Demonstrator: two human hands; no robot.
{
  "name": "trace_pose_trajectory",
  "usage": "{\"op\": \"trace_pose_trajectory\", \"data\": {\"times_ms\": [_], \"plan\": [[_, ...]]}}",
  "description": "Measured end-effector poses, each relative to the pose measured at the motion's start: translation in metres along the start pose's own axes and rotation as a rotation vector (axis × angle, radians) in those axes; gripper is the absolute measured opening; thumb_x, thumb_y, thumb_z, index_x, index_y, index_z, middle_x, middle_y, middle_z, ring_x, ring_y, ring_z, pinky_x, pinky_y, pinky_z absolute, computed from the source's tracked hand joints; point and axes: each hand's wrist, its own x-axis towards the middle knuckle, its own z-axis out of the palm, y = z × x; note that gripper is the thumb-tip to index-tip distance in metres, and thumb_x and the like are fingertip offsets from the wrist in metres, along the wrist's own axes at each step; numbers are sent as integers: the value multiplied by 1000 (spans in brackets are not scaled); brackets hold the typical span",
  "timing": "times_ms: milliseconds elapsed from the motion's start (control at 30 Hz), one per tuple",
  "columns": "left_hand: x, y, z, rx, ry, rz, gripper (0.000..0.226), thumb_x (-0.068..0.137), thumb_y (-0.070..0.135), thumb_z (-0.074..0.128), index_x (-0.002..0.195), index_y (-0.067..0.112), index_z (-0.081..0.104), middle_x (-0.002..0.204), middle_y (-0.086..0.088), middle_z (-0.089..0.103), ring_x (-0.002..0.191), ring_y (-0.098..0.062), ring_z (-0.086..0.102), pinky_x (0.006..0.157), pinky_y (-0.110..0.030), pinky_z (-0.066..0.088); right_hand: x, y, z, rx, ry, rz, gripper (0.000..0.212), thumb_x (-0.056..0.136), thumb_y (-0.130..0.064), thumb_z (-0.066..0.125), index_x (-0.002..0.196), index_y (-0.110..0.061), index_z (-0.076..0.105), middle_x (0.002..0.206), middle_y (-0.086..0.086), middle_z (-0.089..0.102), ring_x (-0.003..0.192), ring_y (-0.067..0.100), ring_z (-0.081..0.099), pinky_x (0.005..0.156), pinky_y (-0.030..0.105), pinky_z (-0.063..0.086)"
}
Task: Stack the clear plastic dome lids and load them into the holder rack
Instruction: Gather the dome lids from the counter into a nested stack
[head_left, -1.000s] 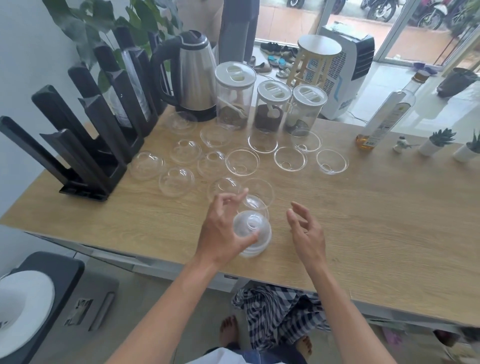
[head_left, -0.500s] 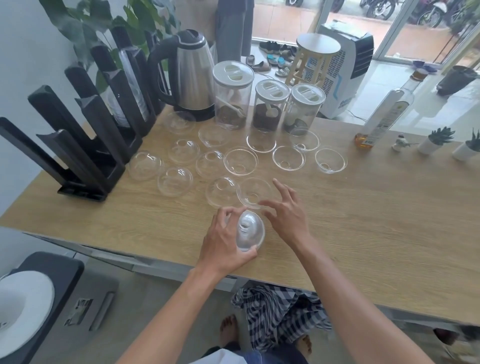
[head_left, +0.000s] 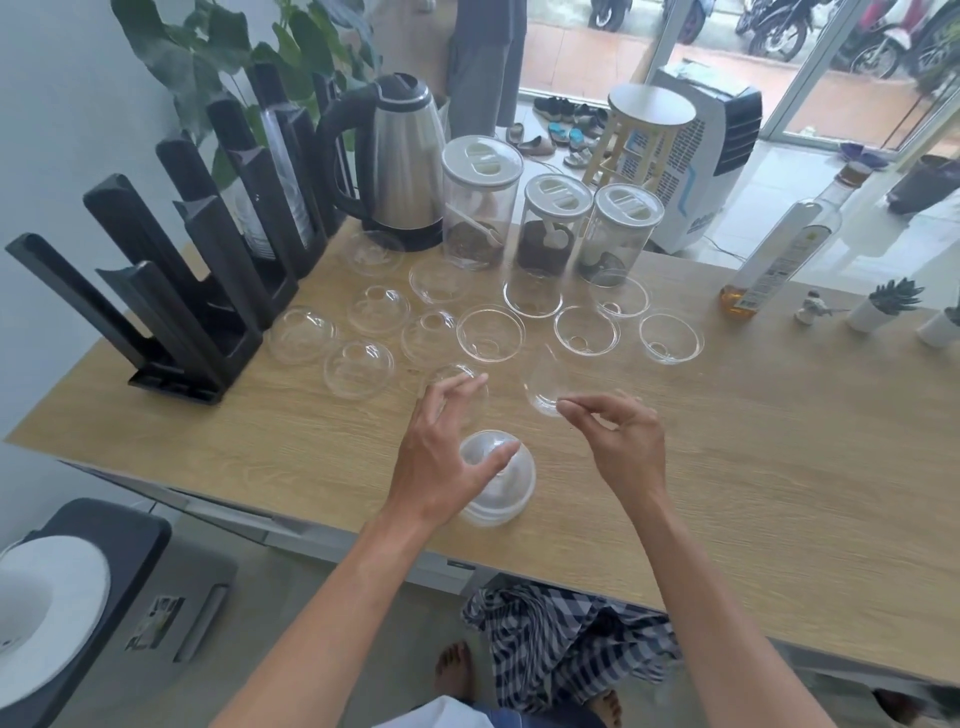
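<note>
Gripping stack (head_left: 497, 486) on worktop (head_left: 753, 467) near front edge: left hand (head_left: 447, 457), fingers curled round dome. Right hand (head_left: 621, 441) pinching tilted lid (head_left: 545, 387) by rim. Rack (head_left: 171, 270) far left.

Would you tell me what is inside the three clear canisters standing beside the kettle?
Each of the three canisters holds a dark granular layer at the bottom, with a pale scoop in at least two. What the contents are cannot be told.

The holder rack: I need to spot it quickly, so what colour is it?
Black, seen in the head view: the holder rack stands at the table's left end.
</note>
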Motion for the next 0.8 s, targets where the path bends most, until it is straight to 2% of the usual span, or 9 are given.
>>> {"op": "trace_pose_trajectory", "data": {"times_ms": [100, 167, 267, 367, 433, 533, 667, 800], "plan": [[12, 11, -6, -45, 7, 64, 87, 74, 54, 83, 148, 26, 48, 142, 4, 52, 132, -13, 51, 105, -32, 46, -6, -27, -11, 296, -78, 84, 12, 81, -29, 86, 92, -25, 85, 92, -3, 83, 91, 11, 75, 87, 22, 57], [17, 21, -7, -81, 7, 80, 93, 70, 61, 83, 149, 29, 46, 141, 6, 52, 129, -11, 52, 101, -31, 48, -9, -36, -14, 440, -162, 97, 23, 79, -30, 82, 98, -17, 83, 88, -5, 82, 87, 7, 73, 86, 21, 57], [22, 29, -3, -91, 19, 89, 93, 68, 64, 83, 147, 31, 47, 132, 5, 53, 119, -11, 55, 92, -30, 53, -13, -35, -12, 583, -269, 171, 39, 74, -36, 81, 104, -11, 81, 81, -7, 77, 84, 9, 70, 87, 25, 58], [21, 27, 3, -55, 5, 93, 88, 70, 58, 85, 146, 30, 50, 127, 2, 51, 113, -13, 57, 87, -24, 52, -15, -25, -10, 550, -240, 249, 39, 78, -38, 79, 108, -13, 80, 85, -3, 77, 88, 12, 71, 92, 35, 57], [18, 22, 7, 4, -14, 85, 88, 70, 50, 87, 147, 28, 51, 125, 0, 49, 112, -12, 55, 86, -19, 48, -17, -17, -8, 473, -178, 315, 35, 85, -43, 75, 109, -17, 80, 98, 0, 79, 93, 16, 71, 92, 38, 58], [8, 11, 11, 78, -67, 45, 88, 69, 46, 88, 147, 29, 51, 124, -1, 46, 112, -13, 52, 86, -21, 48, -20, -3, -4, 363, -129, 449, 35, 99, -48, 63, 114, -20, 76, 118, 4, 76, 99, 22, 72, 89, 40, 61], [-11, -6, 19, 123, -157, -16, 90, 68, 46, 87, 149, 31, 50, 126, -1, 41, 112, -13, 51, 93, -27, 53, -25, 14, 2, 252, -239, 580, 48, 104, -54, 49, 133, -19, 67, 128, 5, 69, 110, 27, 70, 88, 41, 62], [-24, -20, 27, 90, -198, -94, 91, 67, 46, 86, 149, 35, 48, 131, 4, 33, 117, -10, 46, 97, -32, 55, -27, 16, 19, 274, -329, 614, 54, 107, -54, 43, 140, -16, 62, 130, 10, 68, 112, 33, 71, 98, 50, 60]]}}
